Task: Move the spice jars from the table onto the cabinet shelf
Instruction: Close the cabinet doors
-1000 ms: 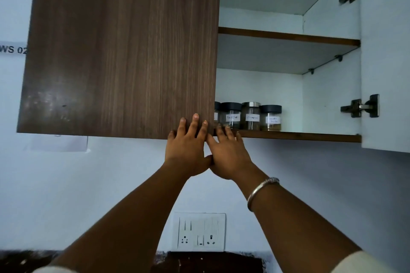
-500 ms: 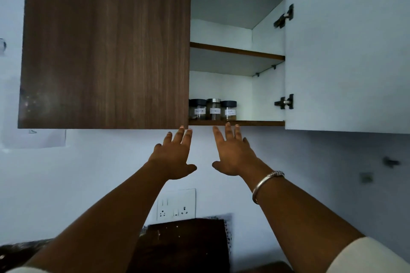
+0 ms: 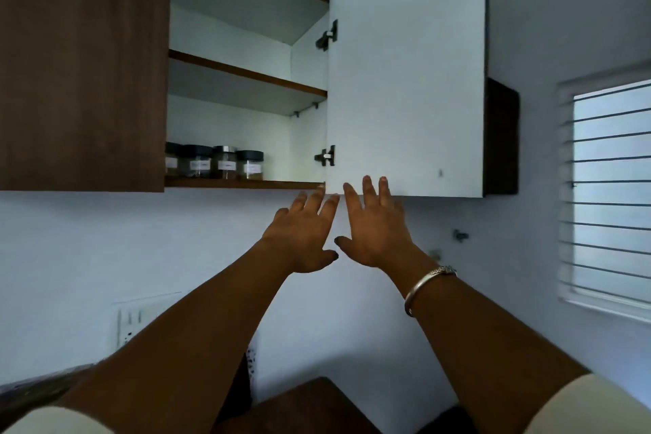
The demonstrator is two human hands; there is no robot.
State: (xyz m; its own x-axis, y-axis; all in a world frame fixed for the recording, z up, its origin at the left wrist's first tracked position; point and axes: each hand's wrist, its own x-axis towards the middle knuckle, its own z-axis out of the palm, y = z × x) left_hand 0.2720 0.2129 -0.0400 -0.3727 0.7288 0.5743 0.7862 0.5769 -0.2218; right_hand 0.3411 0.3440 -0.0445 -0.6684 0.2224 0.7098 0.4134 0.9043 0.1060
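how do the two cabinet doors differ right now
The left door is shut; the right door stands swung open. The left door shows dark wood-grain front, the right door its white inner face with two hinges. Both hang on the same wall cabinet.

Spice jars [image 3: 215,163] — lower cabinet shelf [image 3: 267,184]

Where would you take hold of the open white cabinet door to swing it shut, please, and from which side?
Probably take the open door by its bottom edge, out toward the free side and away from the lower hinge, for the most leverage. Come from below, hooking the fingers over the edge. No handle shows on it, and that edge hangs right at the fingertips of the right hand.
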